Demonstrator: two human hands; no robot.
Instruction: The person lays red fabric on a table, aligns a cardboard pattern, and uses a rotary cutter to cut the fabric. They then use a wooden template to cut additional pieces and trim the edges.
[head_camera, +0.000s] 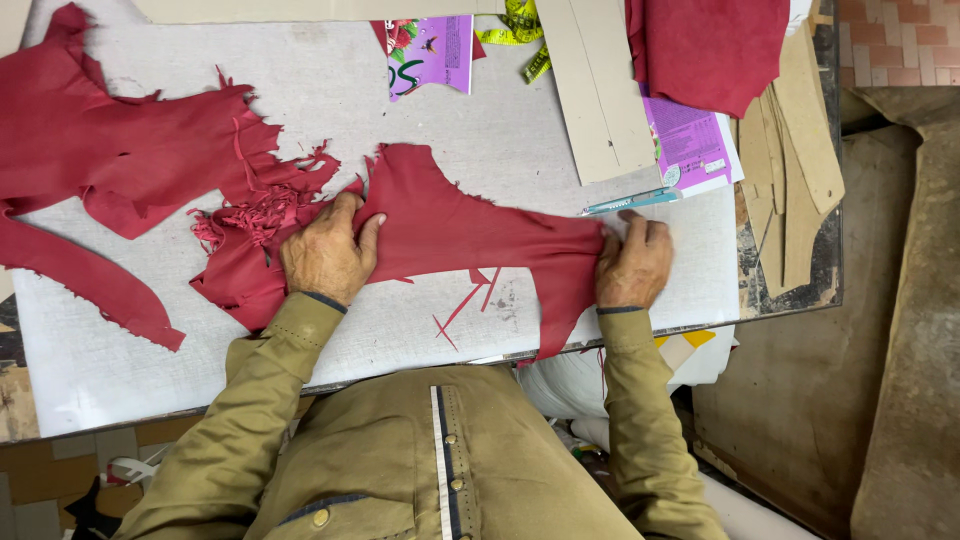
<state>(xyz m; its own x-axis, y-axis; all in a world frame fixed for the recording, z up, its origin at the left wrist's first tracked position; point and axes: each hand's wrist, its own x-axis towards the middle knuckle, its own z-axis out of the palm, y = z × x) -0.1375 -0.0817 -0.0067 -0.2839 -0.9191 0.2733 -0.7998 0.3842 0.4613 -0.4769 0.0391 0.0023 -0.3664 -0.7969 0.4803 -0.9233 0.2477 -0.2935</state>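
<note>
Red leather piece (470, 235) — left hand (325, 255) flat, fingers spread; right hand (632, 265) curled, gripping its edge.

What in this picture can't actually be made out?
- Right hand fingertips: head view, curled over the red piece, so the grip is unclear.
- Left hand palm: pressed flat, underside hidden.
- Blue pen-like tool: too small to identify.
- Large red sheet: cut off by the left edge.
- Yellow tape measure: cut off at the top.
</note>
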